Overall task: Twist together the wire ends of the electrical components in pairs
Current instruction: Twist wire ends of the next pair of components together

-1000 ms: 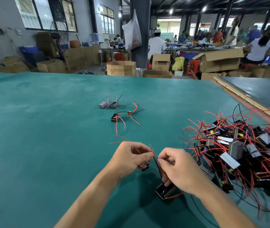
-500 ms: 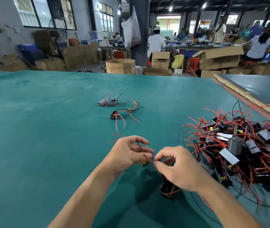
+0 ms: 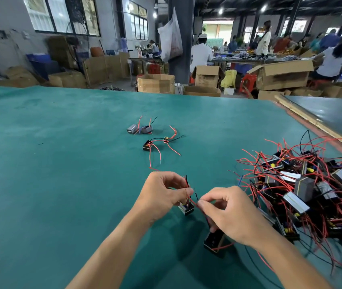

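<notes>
On the workshop's green table [image 3: 61, 163], left hand [image 3: 161, 192] and right hand [image 3: 228, 213] pinch wires [image 3: 193, 202].

left hand [image 3: 161, 193] pinches wires [image 3: 186, 182]; right hand [image 3: 231, 215] fingers [image 3: 210, 200] curled, seemingly pinching them too

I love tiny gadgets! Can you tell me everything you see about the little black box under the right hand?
The little black box is a small, dark, blocky part, plastic by its look, with a paler strip along its bottom edge. It sits tilted on the green table, close to the person. The right hand hovers over it and hides its top; a lower finger seems to touch it. A red wire curls out of its right side. Where its other wires go cannot be told.
</notes>
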`<state>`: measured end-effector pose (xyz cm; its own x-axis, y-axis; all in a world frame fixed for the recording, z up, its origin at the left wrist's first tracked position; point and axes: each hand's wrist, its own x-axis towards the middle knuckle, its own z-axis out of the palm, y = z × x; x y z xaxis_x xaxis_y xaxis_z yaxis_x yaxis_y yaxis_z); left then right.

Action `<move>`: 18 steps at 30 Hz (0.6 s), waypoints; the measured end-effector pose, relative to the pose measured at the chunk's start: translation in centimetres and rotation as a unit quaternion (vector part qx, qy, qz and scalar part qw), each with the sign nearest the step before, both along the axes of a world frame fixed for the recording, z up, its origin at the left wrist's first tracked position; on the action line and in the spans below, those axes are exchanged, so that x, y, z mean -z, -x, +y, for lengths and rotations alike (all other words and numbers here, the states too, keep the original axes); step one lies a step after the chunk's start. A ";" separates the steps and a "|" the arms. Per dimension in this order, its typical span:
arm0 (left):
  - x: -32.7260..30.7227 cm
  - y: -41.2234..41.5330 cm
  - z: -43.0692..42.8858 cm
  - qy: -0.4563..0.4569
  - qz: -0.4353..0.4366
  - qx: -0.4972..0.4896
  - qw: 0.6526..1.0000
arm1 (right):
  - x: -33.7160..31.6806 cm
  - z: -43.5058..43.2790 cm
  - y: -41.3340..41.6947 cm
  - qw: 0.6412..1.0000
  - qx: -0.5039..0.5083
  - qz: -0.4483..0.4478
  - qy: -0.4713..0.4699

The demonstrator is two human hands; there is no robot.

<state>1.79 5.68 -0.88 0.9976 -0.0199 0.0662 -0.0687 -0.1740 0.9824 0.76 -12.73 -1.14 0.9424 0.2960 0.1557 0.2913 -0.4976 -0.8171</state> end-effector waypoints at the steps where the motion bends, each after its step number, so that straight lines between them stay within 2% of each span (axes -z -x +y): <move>1: 0.0 0.0 -0.1 -0.005 0.000 0.005 1.000 | 0.2 0.0 0.0 1.000 0.004 0.007 -0.001; 18: 0.2 0.2 -0.6 -0.044 -0.010 0.093 0.995 | 0.3 0.3 -0.4 0.986 0.004 0.102 -0.130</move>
<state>1.63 5.04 -1.03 0.9745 -0.2114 0.0752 -0.1266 -0.2409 0.9623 1.14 -12.45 -1.41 0.9641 0.2636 0.0314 0.1036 -0.2649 -0.9587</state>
